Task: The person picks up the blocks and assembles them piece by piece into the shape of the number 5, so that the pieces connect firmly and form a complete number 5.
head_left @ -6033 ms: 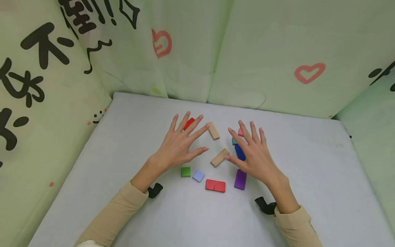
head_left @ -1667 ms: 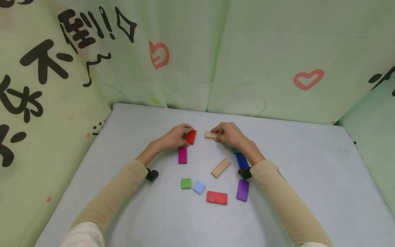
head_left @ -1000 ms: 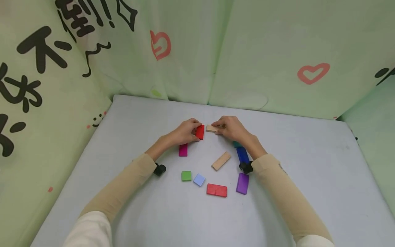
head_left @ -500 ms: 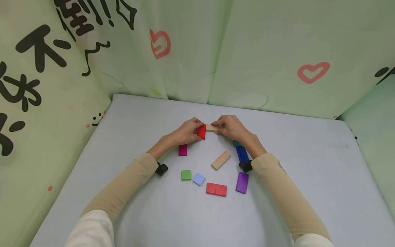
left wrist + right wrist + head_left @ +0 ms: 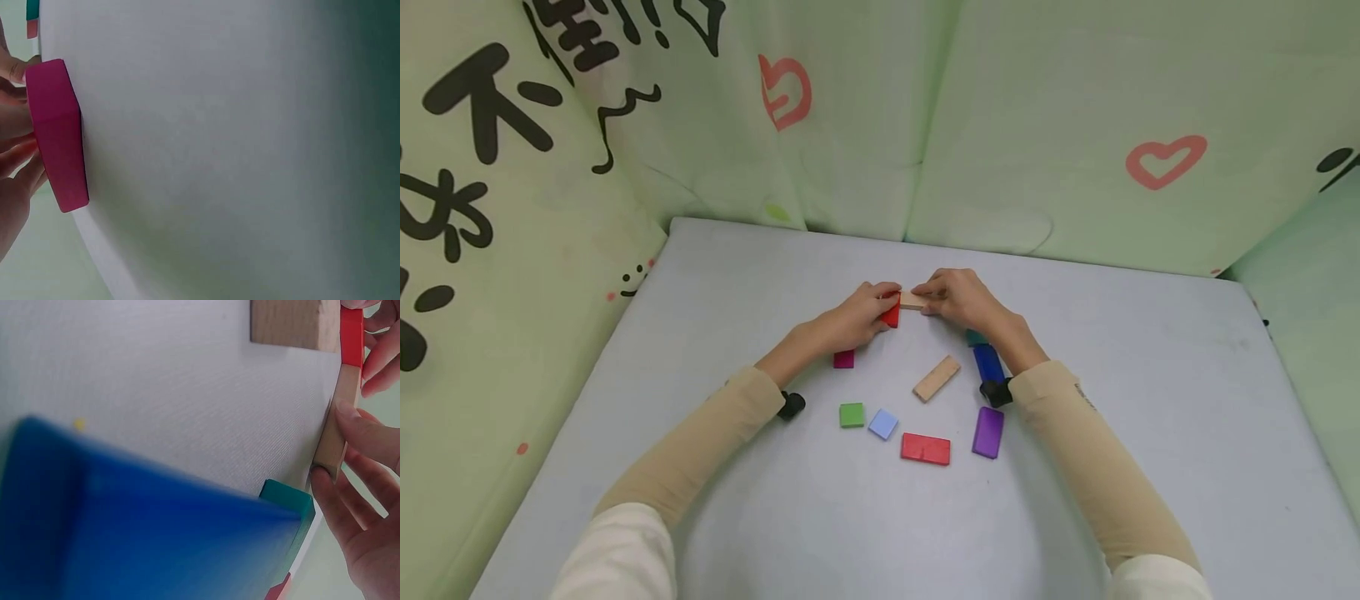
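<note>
Red straight-edged block [image 5: 892,318] is beyond the loose wooden block [image 5: 936,379], a pale, plain oblong lying aslant on the smooth light-grey counter [image 5: 820,525]. The left hand [image 5: 859,317], beyond and to the left of the loose wooden block, has its thumb and fingers closed about the red one. The right hand [image 5: 967,300], beyond and to the right of the loose wooden block, pinches a pale oblong wooden bar [image 5: 911,302] between thumb and curled fingers. The bar's left end meets the red block's side, so the two touch, end to side, beyond the loose wooden block.

Left of the loose wooden block lies a magenta block [image 5: 844,359], partly covered in the head view by the left hand. On its right lie a blue oblong block [image 5: 988,364] and, farther off, a small teal block [image 5: 975,337]; whether these two touch is unclear. Nearer to the person than the loose wooden block are a green square block [image 5: 852,415] and a light-blue square block [image 5: 883,424], both to its left, a red rectangular block [image 5: 925,449] almost directly below, and a purple rectangular block [image 5: 988,432] to its right.
</note>
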